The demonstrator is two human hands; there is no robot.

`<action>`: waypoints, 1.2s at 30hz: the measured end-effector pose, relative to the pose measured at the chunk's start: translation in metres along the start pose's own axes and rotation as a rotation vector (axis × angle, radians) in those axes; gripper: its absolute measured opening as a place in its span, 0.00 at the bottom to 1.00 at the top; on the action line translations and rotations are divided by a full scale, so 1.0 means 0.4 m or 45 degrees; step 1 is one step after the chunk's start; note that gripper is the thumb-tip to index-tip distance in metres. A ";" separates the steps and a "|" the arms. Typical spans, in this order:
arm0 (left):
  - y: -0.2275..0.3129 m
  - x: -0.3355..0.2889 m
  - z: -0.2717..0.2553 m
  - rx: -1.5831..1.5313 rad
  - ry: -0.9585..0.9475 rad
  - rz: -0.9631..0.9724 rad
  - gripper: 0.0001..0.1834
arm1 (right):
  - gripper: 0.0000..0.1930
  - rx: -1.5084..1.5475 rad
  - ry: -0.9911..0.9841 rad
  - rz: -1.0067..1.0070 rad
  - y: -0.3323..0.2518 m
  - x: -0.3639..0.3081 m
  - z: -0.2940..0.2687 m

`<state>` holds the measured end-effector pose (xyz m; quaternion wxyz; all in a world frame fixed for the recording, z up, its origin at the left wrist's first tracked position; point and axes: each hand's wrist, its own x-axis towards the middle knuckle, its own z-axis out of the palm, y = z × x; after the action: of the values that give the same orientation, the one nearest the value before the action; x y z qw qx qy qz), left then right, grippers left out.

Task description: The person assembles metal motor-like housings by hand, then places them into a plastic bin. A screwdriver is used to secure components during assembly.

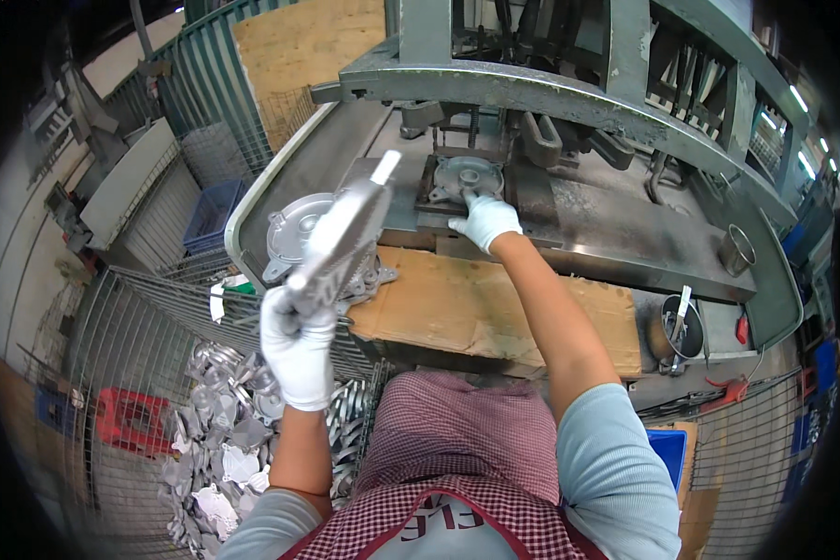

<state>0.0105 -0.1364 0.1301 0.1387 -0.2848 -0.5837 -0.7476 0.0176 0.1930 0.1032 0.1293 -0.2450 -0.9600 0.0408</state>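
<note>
My left hand (pixel 299 345), in a white glove, is closed on the lower end of a grey metal casting (pixel 345 243). The casting is raised, tilted and blurred by motion. Behind it, a round metal casting with lugs (pixel 296 229) lies on top of other castings at the table's left side. My right hand (pixel 489 224), also gloved, reaches forward to the machine. Its index finger touches another round casting (pixel 467 175) seated in a dark square fixture, while the thumb is spread to the left. Nothing shows gripped in that hand.
Above the fixture stands a heavy green-grey machine frame (pixel 551 86). Cardboard (pixel 495 308) covers the table's near edge. A pot with tools (pixel 674 329) and a metal cup (pixel 737 250) are at right. A wire cage at lower left holds many flat castings (pixel 229 420).
</note>
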 end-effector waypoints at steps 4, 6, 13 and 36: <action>-0.005 0.011 0.054 0.328 -0.324 0.354 0.21 | 0.13 0.011 0.159 -0.347 -0.052 -0.180 -0.004; -0.062 0.034 0.106 0.424 -0.500 0.528 0.22 | 0.13 0.037 0.209 -0.383 -0.060 -0.334 0.006; -0.274 0.128 0.368 1.046 -0.915 0.819 0.10 | 0.12 -0.104 -0.014 -0.107 0.026 -0.573 0.046; -0.308 0.121 0.482 1.249 -0.865 0.638 0.21 | 0.38 -0.281 1.373 1.439 0.638 -1.077 -0.110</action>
<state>-0.0437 0.0878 0.0908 0.2307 -0.5366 -0.7848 -0.2071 0.5115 0.2103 0.0112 0.5116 -0.6933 -0.4932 -0.1197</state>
